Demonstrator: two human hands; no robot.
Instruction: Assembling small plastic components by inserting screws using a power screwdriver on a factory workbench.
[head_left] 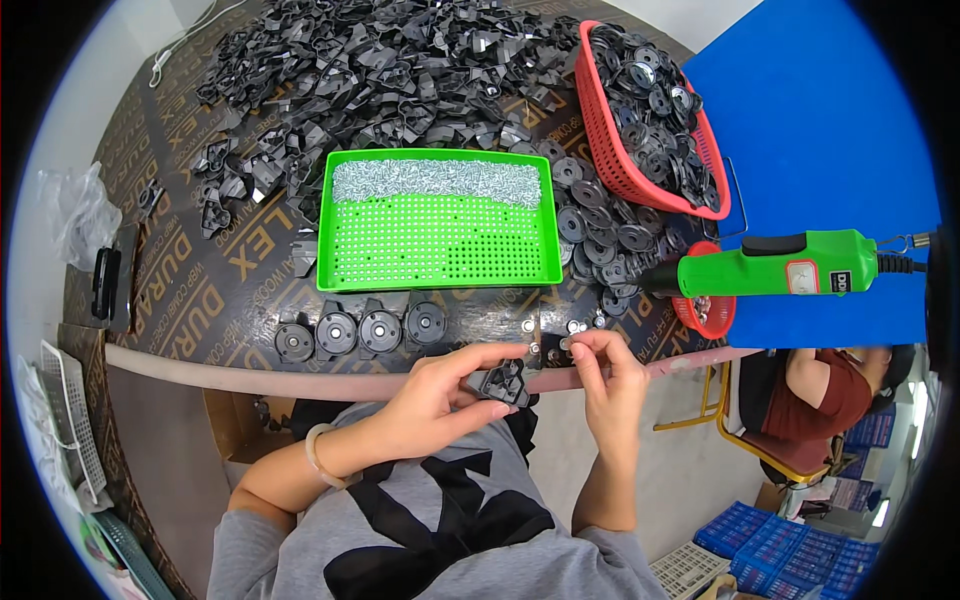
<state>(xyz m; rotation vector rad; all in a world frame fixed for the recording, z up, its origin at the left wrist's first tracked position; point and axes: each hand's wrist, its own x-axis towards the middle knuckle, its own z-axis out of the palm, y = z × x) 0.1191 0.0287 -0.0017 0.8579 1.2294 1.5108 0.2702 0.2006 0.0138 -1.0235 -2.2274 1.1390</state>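
Observation:
My left hand (435, 400) is closed around a black plastic bracket (503, 384), an angular piece with hollows, held just in front of the table edge. Thumb and index finger of my right hand (612, 378) pinch a small silvery metal part (573, 330) over the edge; whether it is a bushing or a washer is too small to tell. A few more small metal pieces (528, 326) lie on the tabletop beside it. To the left, several brackets with round black wheels (380, 331) fitted on them stand in a row along the edge.
A green perforated tray (328, 220) holds a bank of silvery screws (435, 181). Loose black brackets (380, 70) heap behind it. Black wheels fill a red basket (600, 140) and spill beside it. A green electric screwdriver (790, 265) hangs above a small red bowl (722, 320). Another person (815, 390) sits at right.

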